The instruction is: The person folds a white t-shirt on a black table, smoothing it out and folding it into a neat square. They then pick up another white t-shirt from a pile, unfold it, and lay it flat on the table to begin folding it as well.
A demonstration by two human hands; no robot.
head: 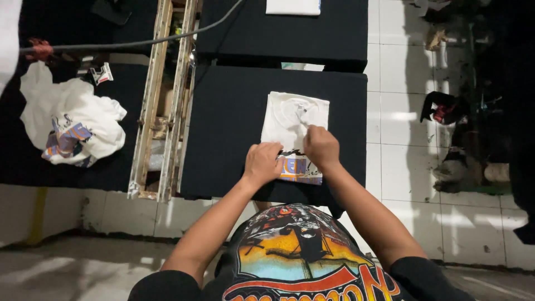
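Item: folded white T-shirt (292,120), one piece, printed with an orange, blue and black graphic at its near end

Location: on the black-covered table (228,122), right of centre, well inside the edges except at 6 o'clock, where the printed end lies near the table's front edge

Orientation: folded to a narrow rectangle; long axis runs from 6 to 12 o'clock as the wearer sees it; collar end points to 12 o'clock, printed end to 6 o'clock; lies flat, tilted only slightly off the table's edges

Handling, as judged: light, soft, limp cotton; no stiffness of its own, so it likely sags and unfolds if lifted by one corner; not fragile, not slippery on the cloth cover; best taken at both long sides or with flat palms under the fold

Left hand (263,163): fingers curled narrow, knuckles up, pressing on the printed end at about 7 o'clock of the shirt

Right hand (321,146): closed in a pinch on the cloth at mid-length, toward the shirt's 4 o'clock edge

Nearby: second folded white garment (293,6) on the far table at 12 o'clock; crumpled white printed shirts (72,122) at 9 o'clock; wooden frame (161,106) between the tables
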